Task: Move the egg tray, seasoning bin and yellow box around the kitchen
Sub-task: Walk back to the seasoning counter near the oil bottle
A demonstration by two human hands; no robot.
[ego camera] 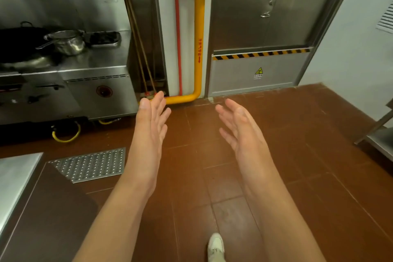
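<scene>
I hold my left hand and right hand out over glossy brown floor tiles, palms facing each other, fingers straight, nothing between them. Egg tray, seasoning bin and yellow box are nowhere in my view. A steel stove carries a shiny round pot; a perforated metal drain cover lies below.

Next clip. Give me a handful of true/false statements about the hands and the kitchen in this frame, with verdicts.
1. Both hands are empty, fingers straight. True: the left hand and right hand hold nothing.
2. The left hand grips an egg tray. False: no egg tray is in view.
3. A yellow pipe runs down the wall beside the metal door. True.
4. The metal pot stands on the floor. False: it sits on the steel stove.
5. A perforated drain grate lies in the floor. True.
</scene>
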